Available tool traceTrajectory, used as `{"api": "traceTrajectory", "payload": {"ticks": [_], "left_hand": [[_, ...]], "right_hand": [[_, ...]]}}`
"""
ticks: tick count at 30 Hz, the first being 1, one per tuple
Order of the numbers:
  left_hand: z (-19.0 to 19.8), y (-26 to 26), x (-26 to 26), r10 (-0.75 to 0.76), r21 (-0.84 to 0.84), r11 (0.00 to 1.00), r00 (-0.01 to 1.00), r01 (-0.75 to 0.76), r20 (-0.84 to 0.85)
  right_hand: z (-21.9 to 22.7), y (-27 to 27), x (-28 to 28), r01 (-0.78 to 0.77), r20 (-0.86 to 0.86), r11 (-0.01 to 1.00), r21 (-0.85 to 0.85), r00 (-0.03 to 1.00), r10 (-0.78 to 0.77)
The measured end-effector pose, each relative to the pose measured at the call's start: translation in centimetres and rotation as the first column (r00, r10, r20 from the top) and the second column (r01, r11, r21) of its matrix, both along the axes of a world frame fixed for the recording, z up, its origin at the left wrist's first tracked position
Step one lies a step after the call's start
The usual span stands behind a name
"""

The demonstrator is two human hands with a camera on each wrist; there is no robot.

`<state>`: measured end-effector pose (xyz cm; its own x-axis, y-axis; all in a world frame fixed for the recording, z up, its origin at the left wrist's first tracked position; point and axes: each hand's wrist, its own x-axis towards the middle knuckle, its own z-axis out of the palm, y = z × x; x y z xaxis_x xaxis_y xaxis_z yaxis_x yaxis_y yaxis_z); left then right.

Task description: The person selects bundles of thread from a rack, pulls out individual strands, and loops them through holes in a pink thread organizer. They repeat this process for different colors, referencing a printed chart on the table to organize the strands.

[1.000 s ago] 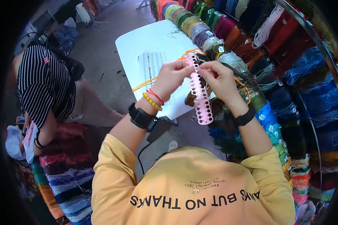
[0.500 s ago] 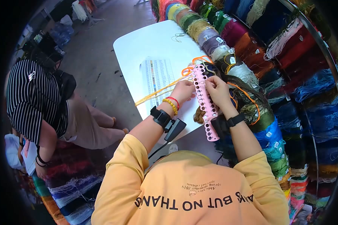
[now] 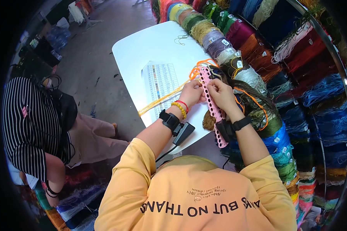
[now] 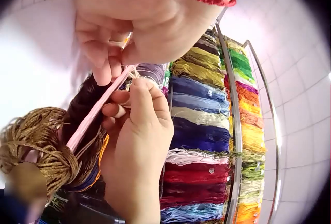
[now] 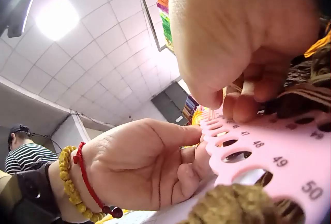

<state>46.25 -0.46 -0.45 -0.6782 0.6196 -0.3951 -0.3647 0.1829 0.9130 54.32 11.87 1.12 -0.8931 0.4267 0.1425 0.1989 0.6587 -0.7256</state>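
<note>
Both hands met over a pink strip pierced with numbered holes, held edge-up between them above the white table. The left hand had its fingers curled onto the strip's left edge, pinching it; the right hand, directly opposite, pinched the other edge with thumb and fingertips. In the right wrist view the holes nearest the right fingers were marked 47 to 50. An orange thread looped through the strip's far end, just beyond the left hand, and a yellow strand trailed away across a colour chart to that hand's left. A brown skein hung under the strip, below the right hand. Skeins of many colours filled the rack beyond the right hand.
</note>
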Motion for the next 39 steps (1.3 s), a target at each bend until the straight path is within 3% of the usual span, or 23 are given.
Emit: {"api": "traceTrajectory", "payload": {"ticks": [3, 7, 10, 11, 14, 17, 19, 22, 23, 26, 29, 34, 35, 37, 39], "left_hand": [[-0.8, 0.2, -0.3, -0.013, -0.024, 1.000, 0.999, 0.012, -0.047], [-0.9, -0.9, -0.8, -0.020, -0.074, 0.997, 0.979, 0.005, -0.203], [-0.1, -2.7, -0.8, 0.004, 0.231, 0.972, 0.988, -0.039, 0.153], [1.1, -3.5, -0.4, -0.065, 0.420, 0.905, 0.948, -0.076, 0.311], [0.9, -4.4, -0.3, -0.357, 0.696, 0.718, 0.851, -0.014, 0.385], [1.5, -3.5, 0.6, -0.197, 0.381, 0.923, 0.917, 0.054, 0.347], [0.2, -3.2, 0.6, -0.198, 0.440, 0.898, 0.897, 0.004, 0.395], [-0.3, -3.0, 0.9, -0.151, 0.400, 0.916, 0.911, -0.017, 0.385], [-0.8, -2.8, 0.9, -0.112, 0.351, 0.936, 0.933, -0.017, 0.343], [-0.9, -2.3, 1.3, -0.053, 0.209, 0.978, 0.977, 0.009, 0.204], [-1.0, -2.3, 1.6, -0.050, 0.150, 0.988, 0.993, 0.033, 0.107], [1.0, -5.2, 2.2, -0.020, 0.185, 0.982, 0.997, 0.033, -0.074], [1.3, -5.8, 2.2, 0.018, 0.189, 0.982, 0.999, -0.012, -0.030], [0.8, -7.6, 1.9, 0.023, 0.362, 0.928, 0.983, -0.088, 0.181], [0.2, -8.7, 1.4, 0.004, 0.521, 0.809, 0.888, -0.273, 0.459]], "right_hand": [[-0.2, 0.0, -0.2, -0.026, 0.012, 1.000, -0.010, 1.000, 0.027], [-0.1, 0.3, -0.3, -0.082, 0.065, 0.989, 0.123, 0.995, 0.074], [-0.1, 0.3, -0.3, -0.125, 0.081, 0.969, 0.213, 0.991, 0.110], [-0.2, 0.4, -0.3, -0.133, 0.079, 0.967, 0.215, 0.990, 0.119], [-0.5, 0.5, -0.4, -0.111, 0.058, 0.961, 0.253, 0.993, 0.100], [0.7, -0.6, 0.3, -0.086, -0.015, 0.979, 0.187, 0.996, 0.090], [1.3, -1.7, 1.2, -0.160, -0.051, 0.977, 0.138, 0.984, 0.168], [1.6, -1.6, 1.4, -0.067, -0.090, 0.996, 0.053, 0.993, 0.072], [0.5, -0.3, 0.8, 0.047, -0.148, 0.989, 0.143, 0.989, -0.026], [-0.5, 1.9, -0.2, 0.166, 0.156, 0.985, 0.054, 0.973, -0.172], [-1.1, 2.9, -0.5, 0.069, 0.240, 0.995, -0.066, 0.969, -0.051], [-1.9, 3.4, -0.1, -0.040, 0.125, 0.918, -0.393, 0.987, 0.096], [-1.8, 3.2, 0.0, -0.037, 0.099, 0.900, -0.435, 0.991, 0.089], [-1.4, 2.9, 0.2, -0.052, 0.072, 0.881, -0.470, 0.993, 0.098], [-1.4, 2.6, 0.2, -0.087, 0.026, 0.874, -0.478, 0.993, 0.113]]}}
